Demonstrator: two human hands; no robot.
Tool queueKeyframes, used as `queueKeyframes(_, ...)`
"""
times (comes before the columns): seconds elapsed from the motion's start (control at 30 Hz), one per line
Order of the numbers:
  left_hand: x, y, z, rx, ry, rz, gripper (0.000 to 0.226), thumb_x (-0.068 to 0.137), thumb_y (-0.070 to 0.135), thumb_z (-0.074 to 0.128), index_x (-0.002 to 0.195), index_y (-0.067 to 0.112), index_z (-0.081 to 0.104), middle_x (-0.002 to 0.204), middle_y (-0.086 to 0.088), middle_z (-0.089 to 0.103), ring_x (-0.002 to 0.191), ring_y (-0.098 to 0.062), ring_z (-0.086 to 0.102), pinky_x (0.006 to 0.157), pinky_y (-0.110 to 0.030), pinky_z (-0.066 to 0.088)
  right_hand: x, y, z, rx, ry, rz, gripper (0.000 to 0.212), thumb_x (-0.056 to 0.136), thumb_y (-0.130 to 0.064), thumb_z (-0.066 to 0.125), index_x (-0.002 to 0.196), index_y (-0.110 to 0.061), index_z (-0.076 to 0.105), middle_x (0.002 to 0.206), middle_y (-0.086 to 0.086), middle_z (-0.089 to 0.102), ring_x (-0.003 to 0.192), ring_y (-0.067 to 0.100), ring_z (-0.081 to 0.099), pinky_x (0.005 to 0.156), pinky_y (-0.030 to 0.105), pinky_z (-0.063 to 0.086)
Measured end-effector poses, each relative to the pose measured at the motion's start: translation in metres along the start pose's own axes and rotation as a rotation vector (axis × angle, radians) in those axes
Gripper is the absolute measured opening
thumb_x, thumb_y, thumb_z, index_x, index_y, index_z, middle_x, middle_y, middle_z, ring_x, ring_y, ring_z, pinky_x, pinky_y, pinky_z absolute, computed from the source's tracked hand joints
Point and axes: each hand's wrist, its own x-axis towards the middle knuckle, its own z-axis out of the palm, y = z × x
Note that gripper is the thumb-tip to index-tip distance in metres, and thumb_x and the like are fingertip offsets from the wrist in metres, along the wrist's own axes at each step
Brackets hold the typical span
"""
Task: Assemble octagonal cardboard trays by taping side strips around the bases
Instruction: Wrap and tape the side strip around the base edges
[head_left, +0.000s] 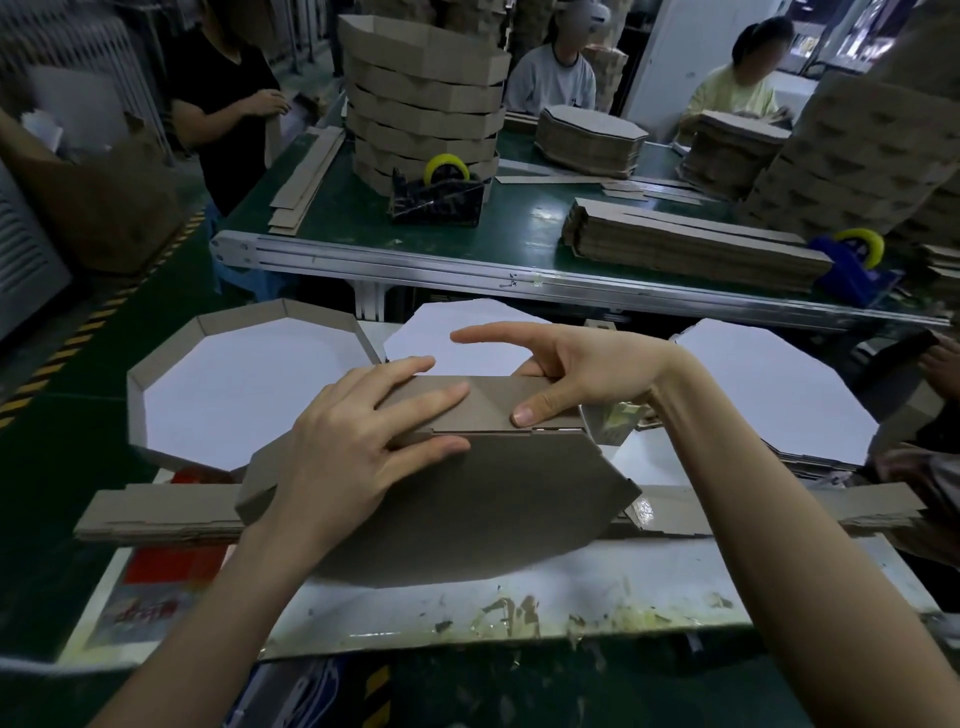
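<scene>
Seam work: the strip (493, 400) stands along the far edge of the brown base (467, 509) on the table (571, 587), and I should keep that joint tight and square for taping. My left hand (353, 447) lies flat, fingers straight, pressing strip and base together; my right hand (582, 369) pinches the strip, thumb in front, forefinger stretched free.

A dark green floor (47, 467) fills 7 to 9 o'clock, crossed by a yellow-and-black striped line (78, 332) running toward 10. A scuffed white worktable (519, 592) sits at 6. Beyond it, from 10 to 3 o'clock, stretches a long green-topped table (353, 218) with a metal edge rail (415, 265). A white wall panel (691, 52) stands at 1. The light is dim.
</scene>
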Motion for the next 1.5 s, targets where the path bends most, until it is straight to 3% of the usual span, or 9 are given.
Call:
queueKeyframes(0.33,-0.002,0.002,0.001,-0.02,0.02,0.085,0.043,0.093,0.053,0.044,0.131,0.034,0.051,0.136,-0.004,0.056,0.129,-0.031,0.048,0.094,-0.049,0.047,-0.002,0.005,0.007,-0.079,0.141,-0.044,0.067,0.097,-0.011,0.058,0.154,-0.026,0.025,0.067,0.002,0.058,0.056,0.01,0.052,0.054,0.015,0.041)
queueKeyframes(0.73,-0.006,0.003,-0.003,-0.037,0.001,0.091,0.039,0.093,0.049,0.044,0.127,0.034,0.055,0.13,0.0,0.06,0.123,-0.029,0.052,0.09,-0.047,0.049,-0.006,0.002,0.01,-0.134,0.076,0.088,0.07,0.096,-0.025,0.057,0.155,-0.028,0.021,0.082,-0.01,0.072,0.077,0.005,0.067,0.07,0.014,0.049)
queueKeyframes(0.83,-0.003,0.006,-0.006,-0.087,-0.001,0.056,0.038,0.092,0.049,0.044,0.123,0.034,0.059,0.128,0.003,0.061,0.12,-0.025,0.052,0.092,-0.042,0.048,-0.008,0.004,0.014,-0.308,0.296,0.008,0.072,0.083,-0.041,0.066,0.149,-0.034,0.037,0.105,-0.012,0.061,0.093,0.004,0.061,0.08,0.017,0.047)
queueKeyframes(0.97,0.003,0.009,-0.008,-0.131,-0.026,0.032,0.036,0.089,0.049,0.046,0.117,0.035,0.064,0.127,0.005,0.061,0.117,-0.019,0.049,0.094,-0.029,0.04,-0.009,0.0,0.018,-0.266,0.686,-0.175,0.025,0.091,-0.029,0.068,0.116,-0.028,0.069,0.151,-0.011,0.033,0.132,0.003,0.042,0.095,0.015,0.046)
queueKeyframes(1.07,0.006,0.01,-0.007,-0.157,-0.035,0.036,0.028,0.089,0.043,0.056,0.113,0.035,0.067,0.124,0.005,0.061,0.113,-0.008,0.043,0.091,-0.009,0.03,-0.009,-0.003,0.02,-0.151,0.767,-0.247,0.014,0.094,-0.018,0.066,0.106,-0.019,0.074,0.135,-0.007,0.06,0.12,0.007,0.058,0.099,0.03,0.05)
queueKeyframes(1.13,0.007,0.01,-0.006,-0.172,-0.029,0.03,0.026,0.091,0.042,0.056,0.114,0.036,0.065,0.123,0.006,0.06,0.112,-0.003,0.04,0.09,0.0,0.025,-0.011,-0.005,0.021,-0.074,0.782,-0.273,0.012,0.095,-0.014,0.065,0.102,-0.018,0.073,0.107,-0.003,0.074,0.103,0.008,0.066,0.088,0.025,0.052)
queueKeyframes(1.3,0.006,0.01,-0.006,-0.177,-0.015,-0.036,0.033,0.085,0.047,0.05,0.116,0.042,0.06,0.122,0.019,0.052,0.113,-0.001,0.038,0.088,-0.004,0.026,-0.017,-0.007,0.027,-0.037,0.755,-0.258,0.013,0.093,-0.007,0.066,0.096,-0.017,0.073,0.077,-0.001,0.074,0.068,0.008,0.06,0.062,0.016,0.046)
queueKeyframes(1.4,0.007,0.013,-0.008,-0.157,-0.027,-0.032,0.033,0.086,0.045,0.05,0.117,0.041,0.061,0.123,0.015,0.054,0.114,-0.008,0.042,0.086,-0.016,0.033,-0.019,-0.008,0.032,-0.063,0.701,-0.166,0.028,0.091,-0.01,0.068,0.119,-0.013,0.069,0.077,0.005,0.075,0.059,0.012,0.053,0.057,0.017,0.045)
queueKeyframes(1.5,0.009,0.014,-0.009,-0.134,-0.029,-0.036,0.03,0.087,0.038,0.056,0.114,0.034,0.068,0.126,0.004,0.061,0.114,-0.016,0.046,0.088,-0.024,0.034,-0.022,-0.014,0.039,0.058,0.591,-0.028,0.075,0.092,-0.01,0.068,0.154,-0.02,0.027,0.079,0.006,0.076,0.056,0.008,0.058,0.055,0.014,0.046)
